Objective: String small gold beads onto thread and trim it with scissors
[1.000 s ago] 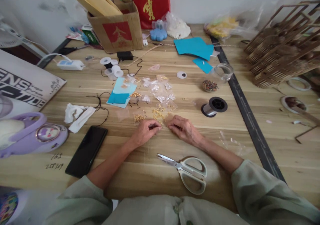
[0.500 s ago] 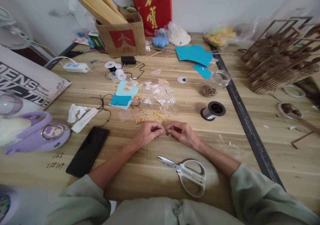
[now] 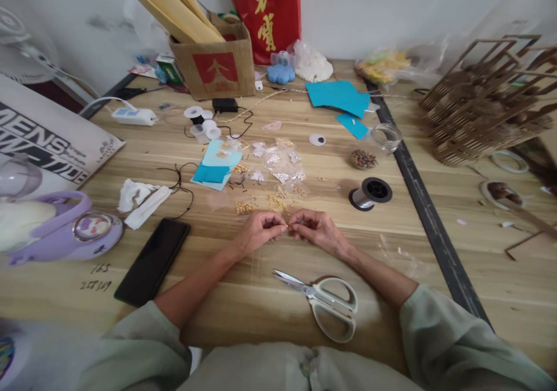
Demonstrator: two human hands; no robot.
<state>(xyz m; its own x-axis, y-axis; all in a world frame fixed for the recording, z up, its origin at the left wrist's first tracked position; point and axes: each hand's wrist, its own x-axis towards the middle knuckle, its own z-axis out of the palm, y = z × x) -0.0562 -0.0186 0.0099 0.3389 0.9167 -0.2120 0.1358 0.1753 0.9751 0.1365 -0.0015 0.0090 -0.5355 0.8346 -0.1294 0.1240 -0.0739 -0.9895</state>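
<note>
My left hand [image 3: 263, 228] is closed in a pinch, thumb against forefinger. Facing it, with the fingertips almost meeting, my right hand [image 3: 314, 228] pinches as well. Something tiny and pale shows between the fingertips, too small to name. Faint thin lines [image 3: 257, 257], like clear thread, run on the table below my left hand. Just beyond my fingers lie loose gold beads [image 3: 277, 201] and a small heap of gold beads [image 3: 244, 207]. White-handled scissors [image 3: 333, 307] lie nearer to me, blades slightly apart.
A spool of fine line [image 3: 369, 194] and a jar of mixed beads [image 3: 364, 159] stand to the right. Small bags of silver pieces [image 3: 282, 165] and blue papers [image 3: 213, 173] lie further back. On the left are a phone [image 3: 152, 261] and a purple bottle [image 3: 69, 225].
Both hands keep their pinch at almost the same spot. The view has shifted very slightly; nothing on the table has visibly moved.
</note>
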